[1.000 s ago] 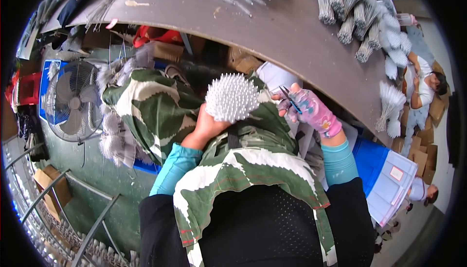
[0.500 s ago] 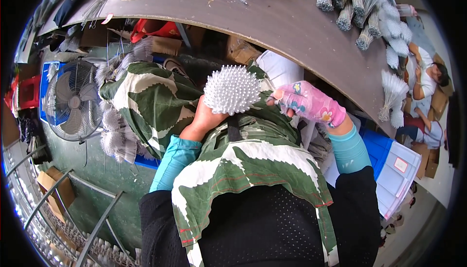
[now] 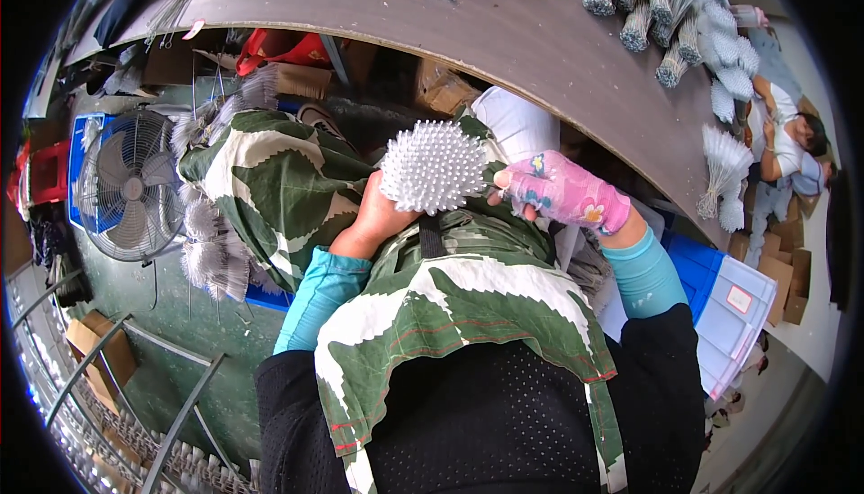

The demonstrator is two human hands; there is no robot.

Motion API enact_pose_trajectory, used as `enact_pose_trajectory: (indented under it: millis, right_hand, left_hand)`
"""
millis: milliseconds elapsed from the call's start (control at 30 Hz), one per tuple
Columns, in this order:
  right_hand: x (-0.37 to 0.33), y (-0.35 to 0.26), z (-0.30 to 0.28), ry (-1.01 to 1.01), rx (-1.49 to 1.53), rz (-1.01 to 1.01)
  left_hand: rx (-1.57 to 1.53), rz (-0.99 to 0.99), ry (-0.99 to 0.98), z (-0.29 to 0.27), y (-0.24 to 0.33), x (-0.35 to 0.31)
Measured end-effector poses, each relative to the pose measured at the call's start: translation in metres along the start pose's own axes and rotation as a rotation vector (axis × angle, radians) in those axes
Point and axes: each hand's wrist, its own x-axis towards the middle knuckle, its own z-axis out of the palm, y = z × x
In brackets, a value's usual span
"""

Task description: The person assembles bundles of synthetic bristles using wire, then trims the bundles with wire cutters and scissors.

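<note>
My left hand point(image 3: 376, 217), bare below a teal sleeve, is closed around a bundle of white tube brushes point(image 3: 433, 168) above my lap. Their bristly tips face up in a rounded cluster; the lower part of the bundle is hidden. Close to the bundle's right side is my right hand point(image 3: 567, 190), in a pink flowered glove with bare fingertips. Its thumb and fingers are curled together in a pinch, and whatever may be between them is too small to make out. A camouflage apron point(image 3: 468, 287) covers my lap beneath both hands.
A brown table point(image 3: 504, 31) curves across the front, with bundles of wire brushes point(image 3: 648, 8) at its far right. To the left stand a fan point(image 3: 133, 188) and more brushes point(image 3: 211, 251). A blue-and-white bin point(image 3: 720, 305) is at my right. Another person point(image 3: 787, 139) sits far right.
My right hand has shifted slightly left, toward the brush bundle. My left hand keeps its hold. The person at the far right has changed posture.
</note>
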Motion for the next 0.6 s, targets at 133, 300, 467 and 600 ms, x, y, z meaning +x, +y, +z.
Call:
enact_pose_trajectory:
  millis: [133, 300, 467, 600]
  right_hand:
    - [0.002, 0.003, 0.002, 0.011, 0.024, 0.02]
    - [0.002, 0.001, 0.009, 0.049, 0.052, -0.009]
    - [-0.005, 0.002, 0.004, 0.018, 0.075, 0.017]
    - [-0.006, 0.002, -0.007, 0.012, 0.091, 0.045]
  left_hand:
    - [-0.055, -0.036, 0.012, 0.0, 0.003, -0.001]
    - [-0.078, -0.077, 0.037, 0.004, -0.006, -0.005]
    - [-0.03, -0.075, 0.019, 0.007, -0.012, -0.007]
    - [-0.055, -0.062, -0.002, 0.009, -0.017, -0.008]
